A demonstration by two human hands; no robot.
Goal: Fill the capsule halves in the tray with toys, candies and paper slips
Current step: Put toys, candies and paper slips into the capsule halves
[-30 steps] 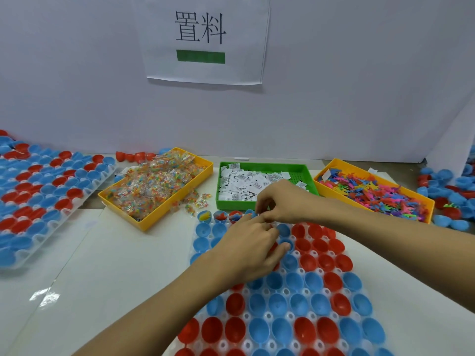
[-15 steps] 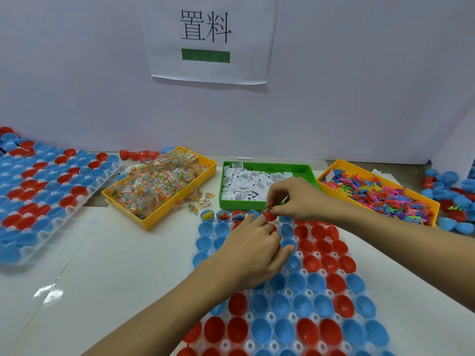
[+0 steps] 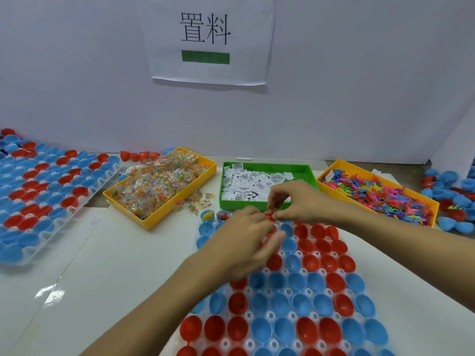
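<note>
Wall [image 3: 359, 73]: white partition behind the table; a paper sheet [image 3: 208, 39] hangs on it with two large black characters "置料" and a green bar under them
Table [image 3: 123, 258]: white top; all trays stand on it
Near tray [image 3: 288, 292]: clear tray under both hands, full of red and blue capsule halves [image 3: 305, 327] with the open side up; most look hollow; at its far left corner one blue half holds a yellow piece [image 3: 207, 215] and the next one a red piece
Left tray [image 3: 51, 191]: a second tray of red and blue halves, well apart at the left edge
Candy bin [image 3: 159, 186]: yellow, heaped with clear candy packets; some packets lie on the table just beside it
Toy bin [image 3: 380, 194]: yellow, at the right, full of small coloured plastic toys
Slip bin [image 3: 267, 185]: green, in the middle, with white paper slips; the black print on them is too small to read
Left hand [image 3: 244, 242]: above the far rows of the near tray; fingers bent; what they hold I cannot tell
Right hand [image 3: 295, 201]: at the tray's far edge; thumb and fingertips pinch a small red toy [image 3: 270, 215], which touches the left fingertips
</note>
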